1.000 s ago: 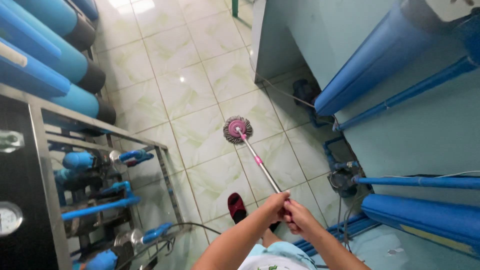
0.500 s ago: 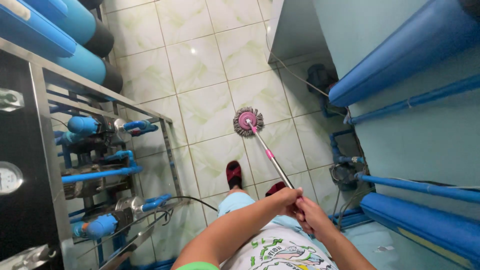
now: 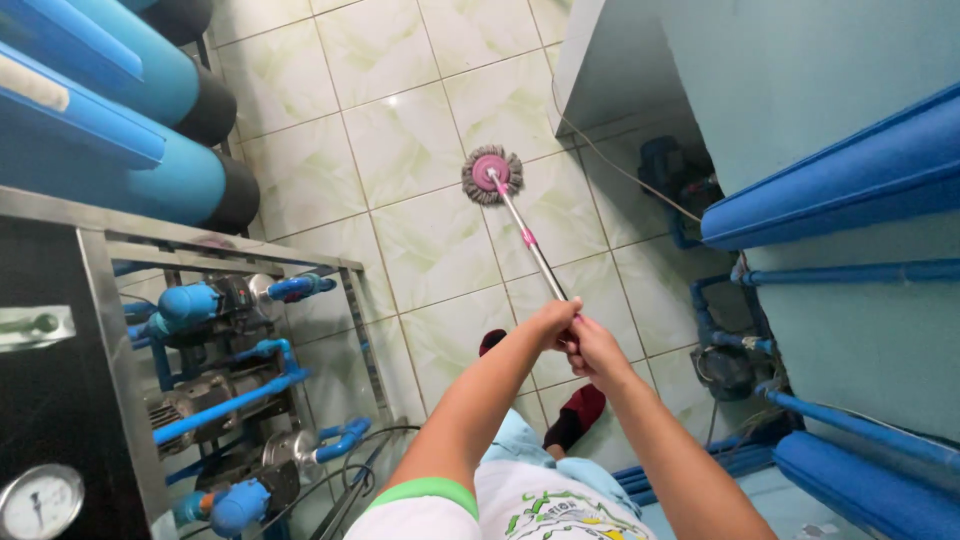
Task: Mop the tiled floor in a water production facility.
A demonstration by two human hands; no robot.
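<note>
Fingers of the left hand [image 3: 553, 322] and right hand [image 3: 590, 345] are curled tightly around the metal mop handle [image 3: 535, 255] at centre frame. The round pink mop head [image 3: 492, 174] is pressed on the pale tiled floor [image 3: 400, 150] in the upper middle. Blue tanks [image 3: 120, 140] are seen upper left, blue pipes [image 3: 830, 200] at right.

Both hands [image 3: 575, 335] gripping mop [image 3: 492, 173] on tiled floor [image 3: 400, 150].
</note>
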